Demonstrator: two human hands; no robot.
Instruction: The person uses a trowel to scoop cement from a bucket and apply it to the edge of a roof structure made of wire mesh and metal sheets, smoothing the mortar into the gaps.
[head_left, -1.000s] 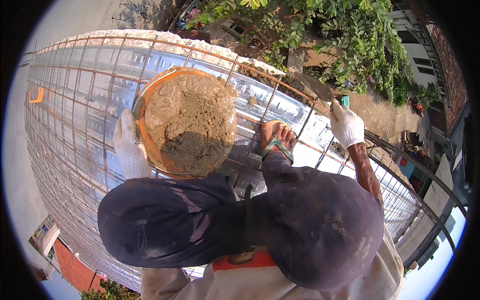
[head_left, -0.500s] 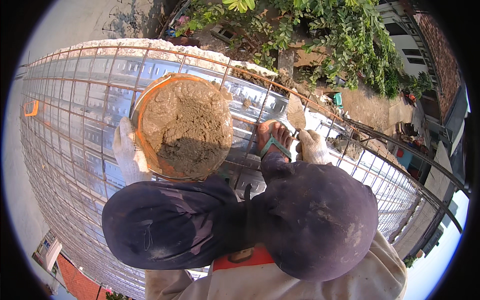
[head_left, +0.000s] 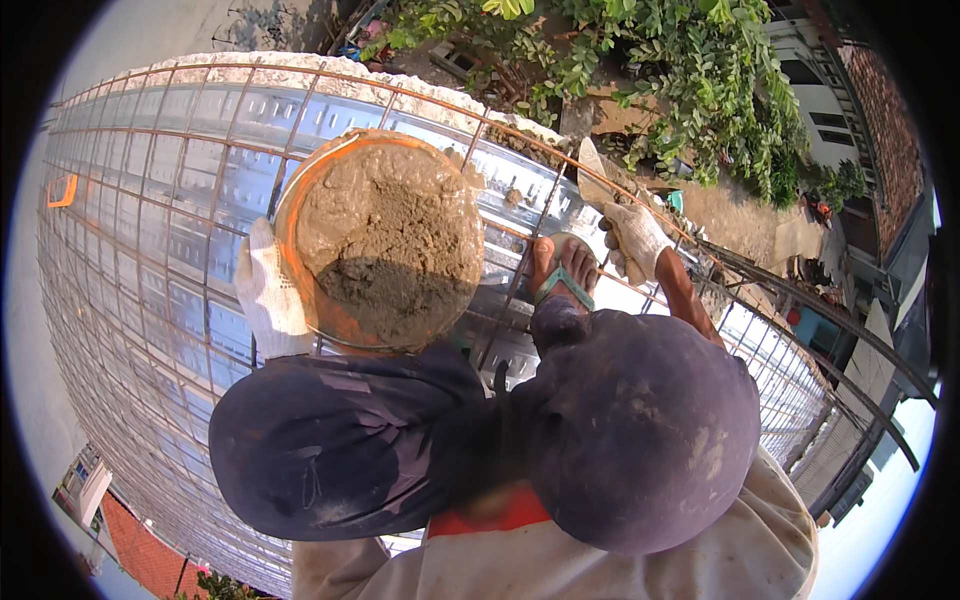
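Rebar (head_left: 225, 144) below, R hand (head_left: 637, 240) clenches trowel (head_left: 597, 180), axis diag., tip fwd-L (L hand (head_left: 270, 300) on bucket (head_left: 326, 314), grip unclear).

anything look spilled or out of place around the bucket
Yes: a small grey-brown clump sits on the shiny metal sheeting between the bucket and the trowel. It looks like a spill, lying outside the bucket but resembling the wet mix inside.

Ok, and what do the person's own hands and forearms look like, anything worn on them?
Both the left hand and the right hand wear off-white knitted work gloves. The right glove's fingers look greyer, soiled or shaded. The right forearm is bare beyond the glove, with no sleeve or marking visible there. The left forearm is hidden behind the dark trouser leg.
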